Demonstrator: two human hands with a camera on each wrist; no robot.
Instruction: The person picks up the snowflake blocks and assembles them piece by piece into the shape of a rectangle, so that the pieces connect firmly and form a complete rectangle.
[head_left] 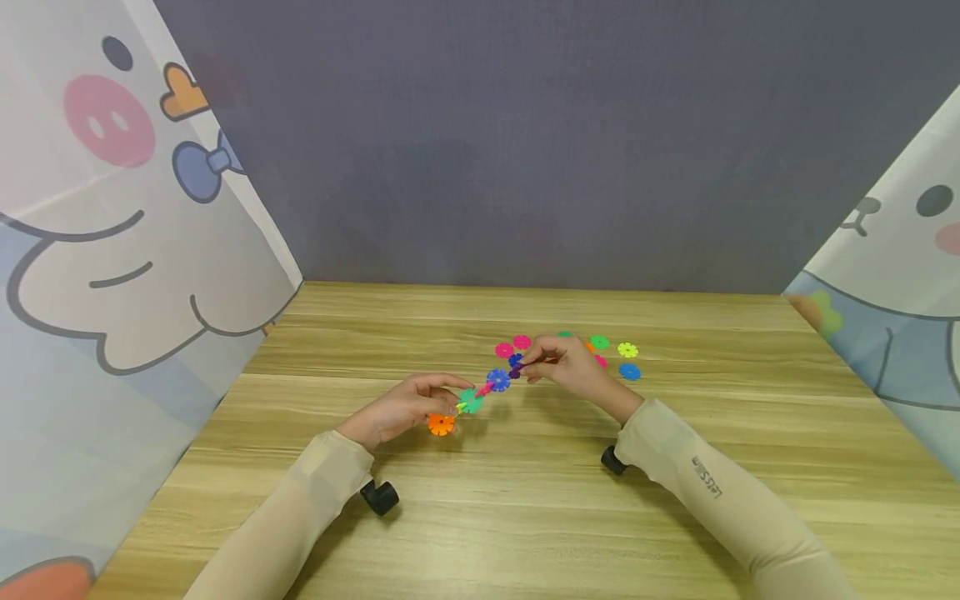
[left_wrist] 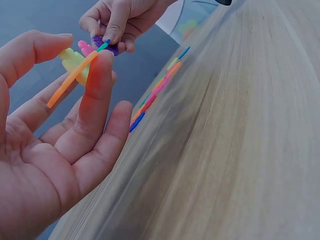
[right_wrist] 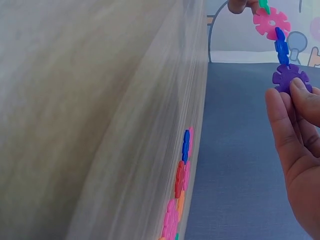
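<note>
A chain of slotted plastic snowflake discs stretches between my two hands, above the table. My left hand (head_left: 412, 408) grips its near end, by the yellow disc (left_wrist: 75, 64) and the orange disc (head_left: 442, 425). Along the chain follow a green disc (head_left: 471, 401), a pink disc (right_wrist: 271, 23) and a blue disc (head_left: 498, 381). At the far end my right hand (head_left: 566, 367) pinches a purple disc (right_wrist: 287, 77) between thumb and fingers. In the right wrist view the purple disc joins the blue one edge to edge, at an angle.
Loose discs lie flat on the wooden table (head_left: 525, 517) beyond my hands: pink (head_left: 504, 350), green (head_left: 599, 342), yellow (head_left: 627, 350) and blue (head_left: 630, 372) among them. A grey panel (head_left: 487, 150) rises behind the table, with cartoon-printed sheets (head_left: 150, 250) at both sides.
</note>
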